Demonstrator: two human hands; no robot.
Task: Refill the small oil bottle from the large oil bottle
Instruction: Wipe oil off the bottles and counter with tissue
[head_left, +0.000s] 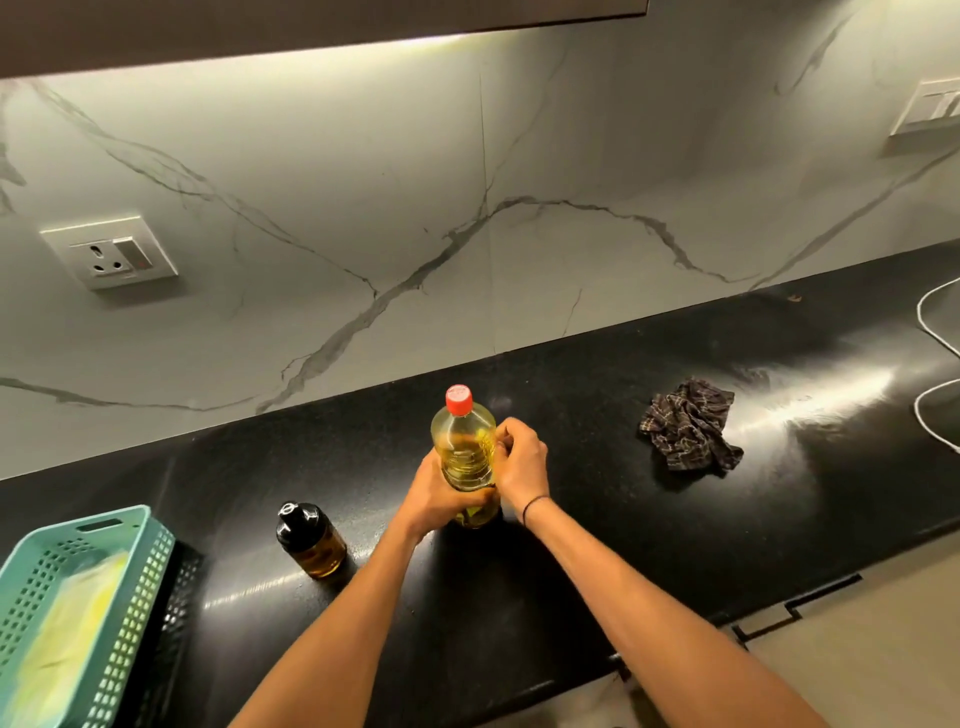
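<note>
- Two hands are on the large oil bottle (464, 449), which stands upright on the black worktop (597, 519), its red cap (459, 399) on and pointing straight up.
- We see the left hand (436, 496) wrapped round the lower body of that bottle, fingers curled about it.
- We see the right hand (521, 460) curled against the bottle's right side, higher up than the left; its grip looks like a clasp on the shoulder, though the fingertips are partly hidden behind the plastic.
- From this double grip, the small oil bottle (310, 539) stands to the left and nearer us, apart from both hands, upright, its black lid on.
- We judge the left hand to be the nearer one to the small bottle, while the right hand sits closer below the red cap.
- Our reading: both caps must come off before any pouring, and the large bottle's long axis must then tip leftward toward the small one.
- Away to the right of the grip lies a crumpled checked cloth (691, 426); a teal basket (78, 613) sits far left.
</note>
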